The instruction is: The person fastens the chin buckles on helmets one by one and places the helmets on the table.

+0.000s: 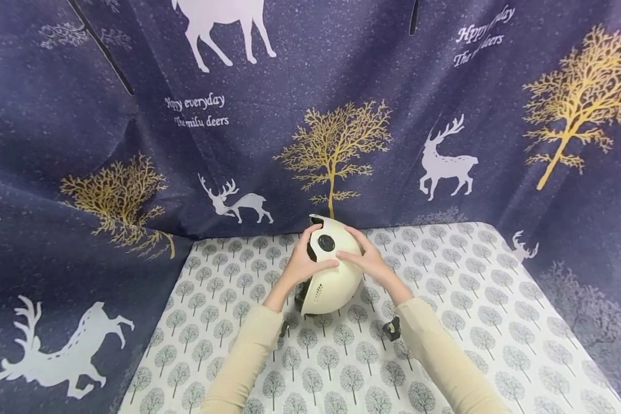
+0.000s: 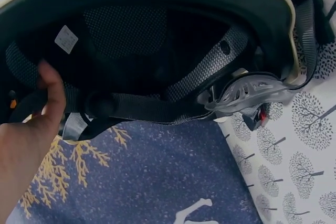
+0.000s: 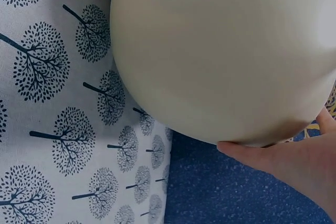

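A cream helmet (image 1: 336,290) with a round black disc (image 1: 326,242) on its side is tipped so that its opening faces left. My left hand (image 1: 301,261) grips its rim, thumb on the shell. In the left wrist view, a finger of the left hand (image 2: 37,135) reaches inside, by the dark lining and a black strap (image 2: 142,108). A clear grey plastic piece (image 2: 252,94) shows at the back of the opening. My right hand (image 1: 371,261) holds the outside of the shell, its thumb and fingers spread around the curve. The right wrist view shows mostly smooth shell (image 3: 220,51).
A white cloth with grey tree prints (image 1: 310,368) covers the table. Dark blue fabric (image 1: 290,75) with deer and golden trees hangs behind and at the sides. A small black device (image 1: 391,329) is beside the right sleeve.
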The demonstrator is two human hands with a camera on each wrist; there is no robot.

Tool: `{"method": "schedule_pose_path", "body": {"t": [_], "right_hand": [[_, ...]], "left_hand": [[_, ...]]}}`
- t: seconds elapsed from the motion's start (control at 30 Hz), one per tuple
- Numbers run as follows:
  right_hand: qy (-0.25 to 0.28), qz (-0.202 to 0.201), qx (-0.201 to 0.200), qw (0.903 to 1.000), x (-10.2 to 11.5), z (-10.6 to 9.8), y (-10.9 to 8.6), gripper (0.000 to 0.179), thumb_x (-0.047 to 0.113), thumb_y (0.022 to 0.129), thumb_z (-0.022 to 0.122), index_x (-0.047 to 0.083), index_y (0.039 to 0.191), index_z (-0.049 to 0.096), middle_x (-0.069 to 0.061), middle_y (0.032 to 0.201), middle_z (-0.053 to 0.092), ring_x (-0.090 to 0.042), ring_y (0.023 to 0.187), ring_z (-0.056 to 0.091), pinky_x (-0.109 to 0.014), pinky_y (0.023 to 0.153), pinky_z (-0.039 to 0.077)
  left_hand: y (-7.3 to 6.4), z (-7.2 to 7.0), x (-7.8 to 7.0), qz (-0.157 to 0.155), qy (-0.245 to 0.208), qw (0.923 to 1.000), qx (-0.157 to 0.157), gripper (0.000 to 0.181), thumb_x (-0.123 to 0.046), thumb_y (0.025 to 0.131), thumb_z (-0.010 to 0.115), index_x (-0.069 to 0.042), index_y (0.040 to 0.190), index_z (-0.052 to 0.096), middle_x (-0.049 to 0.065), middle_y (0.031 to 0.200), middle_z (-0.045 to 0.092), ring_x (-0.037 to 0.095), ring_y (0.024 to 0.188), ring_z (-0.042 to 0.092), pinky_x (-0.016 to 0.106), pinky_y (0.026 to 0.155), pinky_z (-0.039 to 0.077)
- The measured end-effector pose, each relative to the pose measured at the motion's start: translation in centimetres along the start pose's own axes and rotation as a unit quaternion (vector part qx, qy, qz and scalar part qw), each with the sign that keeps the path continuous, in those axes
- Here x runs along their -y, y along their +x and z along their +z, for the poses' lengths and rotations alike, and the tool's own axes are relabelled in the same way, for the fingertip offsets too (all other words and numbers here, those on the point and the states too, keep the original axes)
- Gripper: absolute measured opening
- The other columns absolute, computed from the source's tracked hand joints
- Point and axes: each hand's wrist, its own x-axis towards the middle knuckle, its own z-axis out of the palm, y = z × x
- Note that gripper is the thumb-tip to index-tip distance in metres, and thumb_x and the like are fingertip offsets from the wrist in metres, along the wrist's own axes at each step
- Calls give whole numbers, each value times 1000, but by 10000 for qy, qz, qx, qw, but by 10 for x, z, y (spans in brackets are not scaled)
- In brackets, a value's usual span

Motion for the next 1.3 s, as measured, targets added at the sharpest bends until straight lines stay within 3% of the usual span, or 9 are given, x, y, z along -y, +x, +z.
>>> {"method": "schedule_pose_path", "body": {"t": [0.3,0.6,0.9,0.97,1.17,1.3], "right_hand": [[84,34,-214,9997,-12,2,3,77,37,90,68,31,154,26,-11,161,25,-40,144,31,-58,113,36],[315,68,-235,9992,-10,12,3,76,29,91,68,28,155,26,-9,163,20,-40,146,28,-58,115,32],[341,219,-53,9992,1,10,3,77,25,91,68,24,155,26,-11,164,17,-41,147,24,-59,116,29],[228,130,-67,9996,-5,11,7,76,27,91,69,27,155,27,-10,164,17,-40,148,24,-59,117,28],[-355,-448,-145,9983,-9,14,11,75,31,91,68,29,154,29,-14,165,4,-38,153,3,-67,116,20],[-410,-482,-88,9980,-8,16,12,74,30,91,67,28,154,29,-16,165,-2,-41,152,0,-68,115,20]], "left_hand": [[-3,-7,4,-84,-61,9988,471,108,-24,74,85,-25,157,16,12,160,24,35,147,26,65,117,22],[-7,-14,5,15,-104,9984,557,105,-20,75,83,-22,157,18,13,160,26,35,148,25,65,118,20],[-8,-13,9,-24,-168,9990,413,103,-14,75,82,-24,156,20,13,159,29,35,147,27,65,117,20],[-8,-13,9,-21,-229,9990,385,102,-13,75,82,-24,156,20,12,159,29,35,148,26,65,118,19],[-6,-12,11,177,-188,9985,478,101,-13,76,81,-21,156,20,10,162,23,35,150,20,66,117,18],[-6,-10,12,184,-144,9985,495,101,-15,77,81,-20,157,19,9,163,20,36,151,17,68,117,17]]}}
